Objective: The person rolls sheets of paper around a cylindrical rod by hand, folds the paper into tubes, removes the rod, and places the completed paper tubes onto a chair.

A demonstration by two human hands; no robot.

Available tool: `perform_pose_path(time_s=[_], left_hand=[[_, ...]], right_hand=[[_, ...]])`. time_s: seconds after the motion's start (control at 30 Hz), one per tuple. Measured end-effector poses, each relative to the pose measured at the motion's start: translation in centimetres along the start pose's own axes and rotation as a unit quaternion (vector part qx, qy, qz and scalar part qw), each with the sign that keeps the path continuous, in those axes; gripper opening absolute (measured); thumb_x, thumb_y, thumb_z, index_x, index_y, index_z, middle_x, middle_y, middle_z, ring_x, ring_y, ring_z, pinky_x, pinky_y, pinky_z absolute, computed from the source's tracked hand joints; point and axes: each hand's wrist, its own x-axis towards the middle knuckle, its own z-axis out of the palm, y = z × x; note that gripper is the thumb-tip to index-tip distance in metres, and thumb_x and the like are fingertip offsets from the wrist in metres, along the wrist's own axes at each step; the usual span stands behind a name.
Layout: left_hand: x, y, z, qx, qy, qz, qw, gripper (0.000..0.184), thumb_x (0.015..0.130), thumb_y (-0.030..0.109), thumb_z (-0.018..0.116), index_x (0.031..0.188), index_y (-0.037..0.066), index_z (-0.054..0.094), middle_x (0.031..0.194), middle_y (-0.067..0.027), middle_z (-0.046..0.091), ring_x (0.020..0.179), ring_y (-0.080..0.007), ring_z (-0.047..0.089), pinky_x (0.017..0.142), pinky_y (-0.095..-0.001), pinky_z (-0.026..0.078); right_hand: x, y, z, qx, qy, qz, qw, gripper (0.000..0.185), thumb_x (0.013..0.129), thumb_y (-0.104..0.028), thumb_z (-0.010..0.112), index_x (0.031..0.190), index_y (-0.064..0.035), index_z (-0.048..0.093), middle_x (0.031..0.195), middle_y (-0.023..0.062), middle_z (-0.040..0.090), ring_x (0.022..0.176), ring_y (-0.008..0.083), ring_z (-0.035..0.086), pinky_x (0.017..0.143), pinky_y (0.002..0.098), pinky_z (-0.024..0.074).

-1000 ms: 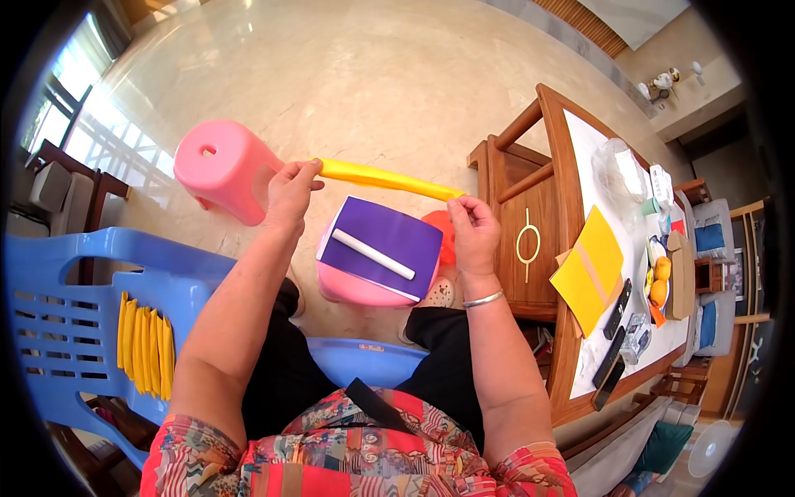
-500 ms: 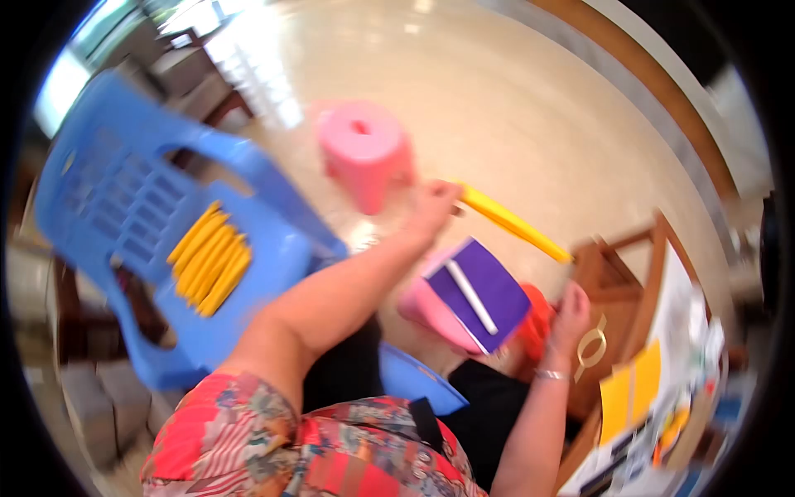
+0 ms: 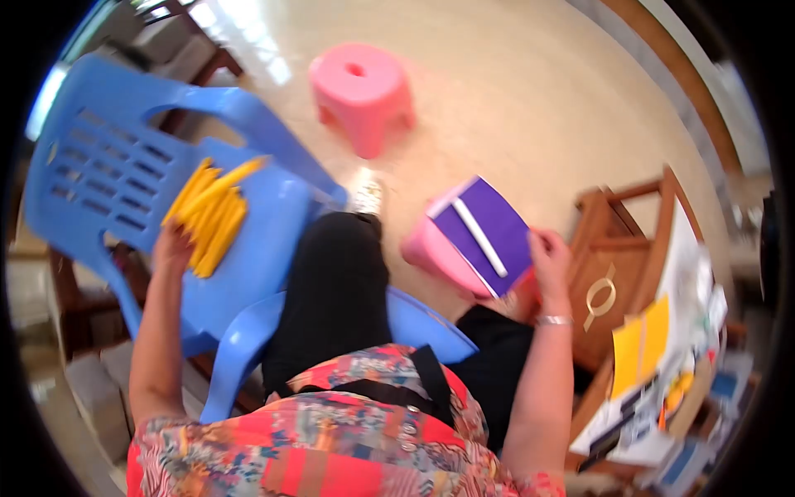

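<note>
On the left, my left hand (image 3: 172, 247) closes on the near end of a yellow rolled tube (image 3: 228, 182). That tube lies slantwise over a pile of several similar yellow tubes (image 3: 219, 236) on the seat of a blue plastic chair (image 3: 269, 236). At the right, my right hand (image 3: 550, 258) has its fingers bent together at the right edge of a purple sheet (image 3: 509, 224); blur softens the fingertips. The sheet rests on a pink stool (image 3: 435, 248) in front of my knees, with a white stick (image 3: 479, 236) lying along it.
A second pink stool (image 3: 364, 79) stands farther off on the pale floor. To the right is a wooden table (image 3: 613, 290) turned at an angle, bearing yellow sheets (image 3: 640, 344), white paper, dark pens and other clutter. Grey cushioned seating (image 3: 103, 398) is at the lower left.
The yellow tube stretched between my hands has gone to the left, onto the pile on the chair, in my left hand. My right hand has let go of it and reached the purple sheet.
</note>
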Motion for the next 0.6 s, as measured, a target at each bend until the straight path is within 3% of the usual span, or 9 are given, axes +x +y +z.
perform_pose_path(time_s=[0.03,0.07,0.1,0.13,0.27,0.43,0.53,0.6], left_hand=[[-0.6,0.7,-1.9,-0.026,0.062,-0.014,0.998,0.023,0.096,0.043,0.069,0.099,0.020,0.067,0.089,0.0074,0.064,0.076,-0.0141,0.057,0.065,-0.0326,0.044],[1.9,0.6,-6.6,-0.012,0.043,-0.007,0.999,0.022,0.097,0.043,0.067,0.095,0.021,0.067,0.088,0.0098,0.066,0.076,-0.0113,0.061,0.064,-0.0314,0.044],[2.5,0.7,-8.9,-0.018,0.153,-0.021,0.988,0.021,0.096,0.043,0.068,0.092,0.023,0.067,0.085,0.0122,0.068,0.076,-0.0078,0.066,0.064,-0.0308,0.046],[3.7,0.6,-11.1,-0.029,0.201,-0.031,0.979,0.020,0.095,0.043,0.070,0.092,0.023,0.066,0.082,0.0141,0.068,0.074,-0.0062,0.069,0.064,-0.0306,0.046],[5.7,0.3,-14.1,0.000,0.255,-0.060,0.965,0.022,0.095,0.043,0.070,0.091,0.022,0.065,0.082,0.0143,0.068,0.074,-0.0054,0.068,0.065,-0.0305,0.046],[5.9,0.4,-13.5,0.008,0.337,-0.091,0.937,0.038,0.095,0.048,0.068,0.115,0.017,0.061,0.101,0.0004,0.068,0.077,-0.0144,0.069,0.066,-0.0307,0.048],[5.6,0.1,-11.5,0.085,0.392,0.011,0.916,0.042,0.095,0.049,0.067,0.121,0.016,0.062,0.105,0.0000,0.067,0.082,-0.0150,0.068,0.067,-0.0309,0.048],[4.9,0.5,-8.6,0.151,0.286,0.104,0.941,0.045,0.095,0.046,0.067,0.128,0.015,0.063,0.108,0.0006,0.067,0.084,-0.0153,0.067,0.068,-0.0308,0.048]], right_hand=[[-0.4,-0.6,0.6,-0.047,-0.023,0.013,0.999,0.017,0.096,-0.015,0.074,0.100,0.0012,0.074,0.089,0.0015,0.071,0.079,0.0089,0.063,0.074,0.0251,0.0522],[-0.4,1.1,1.1,-0.080,-0.048,-0.010,0.996,0.018,0.093,-0.018,0.076,0.099,-0.0010,0.074,0.084,0.0060,0.071,0.076,0.0139,0.066,0.073,0.0278,0.0530],[-0.8,0.4,1.4,-0.132,-0.058,0.017,0.989,0.021,0.091,-0.021,0.077,0.101,-0.0025,0.074,0.086,0.0087,0.071,0.078,0.0181,0.068,0.075,0.0310,0.0543],[-1.3,-0.1,2.1,-0.179,-0.072,0.041,0.980,0.024,0.089,-0.023,0.077,0.104,-0.0040,0.075,0.088,0.0113,0.072,0.081,0.0224,0.070,0.076,0.0341,0.0556],[-2.9,-0.1,3.6,-0.292,-0.099,0.045,0.950,0.042,0.087,-0.029,0.078,0.121,-0.0061,0.069,0.110,0.0168,0.070,0.105,0.0338,0.068,0.092,0.0431,0.0551],[-3.9,0.4,4.9,-0.368,-0.084,-0.032,0.925,0.046,0.085,-0.028,0.080,0.124,-0.0078,0.067,0.115,0.0182,0.067,0.113,0.0378,0.064,0.099,0.0461,0.0526],[-4.0,1.1,5.5,-0.390,-0.105,-0.021,0.915,0.043,0.085,-0.026,0.079,0.123,-0.0087,0.067,0.114,0.0177,0.067,0.112,0.0379,0.064,0.098,0.0470,0.0528],[-4.1,1.5,5.6,-0.399,-0.128,-0.004,0.908,0.039,0.085,-0.024,0.078,0.120,-0.0090,0.067,0.113,0.0173,0.067,0.111,0.0380,0.064,0.097,0.0476,0.0530]])
